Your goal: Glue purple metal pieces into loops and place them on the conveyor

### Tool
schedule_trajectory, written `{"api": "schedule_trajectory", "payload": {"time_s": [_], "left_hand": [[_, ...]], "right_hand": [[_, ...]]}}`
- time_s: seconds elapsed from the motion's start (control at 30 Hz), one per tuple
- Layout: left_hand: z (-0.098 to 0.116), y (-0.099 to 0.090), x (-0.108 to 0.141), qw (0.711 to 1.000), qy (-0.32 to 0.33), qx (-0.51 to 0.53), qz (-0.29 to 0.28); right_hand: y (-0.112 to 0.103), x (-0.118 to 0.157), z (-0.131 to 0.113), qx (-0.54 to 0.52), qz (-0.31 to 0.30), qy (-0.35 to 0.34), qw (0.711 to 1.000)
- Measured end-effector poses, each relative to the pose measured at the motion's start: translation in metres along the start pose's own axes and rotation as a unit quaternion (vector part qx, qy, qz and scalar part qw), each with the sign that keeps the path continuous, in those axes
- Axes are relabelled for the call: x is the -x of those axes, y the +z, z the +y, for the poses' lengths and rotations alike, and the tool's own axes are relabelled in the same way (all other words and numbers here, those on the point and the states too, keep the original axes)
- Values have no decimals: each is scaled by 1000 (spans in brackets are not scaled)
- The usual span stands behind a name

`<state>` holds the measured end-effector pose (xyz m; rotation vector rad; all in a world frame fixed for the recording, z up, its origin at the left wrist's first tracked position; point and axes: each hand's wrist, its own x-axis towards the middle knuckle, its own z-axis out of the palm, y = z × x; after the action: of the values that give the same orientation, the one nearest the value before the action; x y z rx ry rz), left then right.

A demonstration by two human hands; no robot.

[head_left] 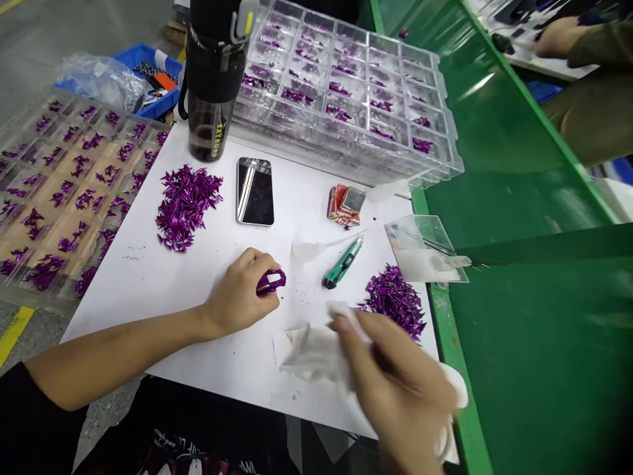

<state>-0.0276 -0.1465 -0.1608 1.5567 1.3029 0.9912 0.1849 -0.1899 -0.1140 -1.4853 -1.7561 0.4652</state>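
My left hand [244,290] is closed around a small glossy purple piece [271,282] with a white patch on its face, held at the middle of the white tabletop. Nearer the camera, my right hand [395,382] is blurred by motion. Its thumb and fingers pinch a small white scrap [349,310], perhaps tissue. Under it lies a crumpled whitish wipe or bag [314,353]. Beyond my right hand rests a green utility knife [343,262]. One heap of purple pointed pieces [395,300] lies by my right hand, another heap [186,204] up on the left.
A black phone [254,191], a tall dark bottle [212,79] and a red packet [341,206] stand towards the back. Stacked clear compartment trays [346,142] close off the rear. A green metal wall [534,297] borders the right. Another compartment tray [64,191] lies at left.
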Motion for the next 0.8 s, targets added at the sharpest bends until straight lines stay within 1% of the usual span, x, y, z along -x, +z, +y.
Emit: {"api": "schedule_trajectory", "payload": {"time_s": [0.07,0.13,0.17,0.23,0.3,0.4,0.47,0.5,0.57,0.63,0.67,0.73,0.77,0.8], "left_hand": [[1,-1,-1,1000,-12,17,-6],[3,-2,-2,999,-20,27,-8],[3,-3,-3,999,-23,29,-7],[4,-3,-3,999,-25,31,-6],[4,-3,-3,999,-25,33,-4],[3,-3,-3,999,-23,36,0],[2,-3,-3,999,-25,36,4],[2,-3,-3,999,-26,36,5],[3,-4,-3,999,-28,34,4],[3,-4,-2,999,-23,35,3],[4,-5,-1,999,-19,37,2],[4,-4,0,999,-7,52,1],[5,-4,0,998,-4,63,1],[5,-4,0,997,-4,75,2]], "right_hand": [[22,6,-6,-14,-25,-58,998],[41,6,-6,-15,-35,-84,996],[47,6,-5,-14,-30,-93,995],[56,4,-1,-7,-20,-115,993],[59,5,4,4,-17,-131,991],[59,8,5,7,-31,-120,992],[58,8,3,-21,-56,-78,995],[57,8,1,-44,-73,-46,995],[56,5,-3,-95,-105,36,989],[56,1,-5,-159,-127,139,969],[55,-1,-6,-200,-138,193,951],[52,-6,-7,-295,-172,284,896],[49,-8,-8,-344,-192,311,865],[44,-10,-11,-386,-204,323,840]]}}
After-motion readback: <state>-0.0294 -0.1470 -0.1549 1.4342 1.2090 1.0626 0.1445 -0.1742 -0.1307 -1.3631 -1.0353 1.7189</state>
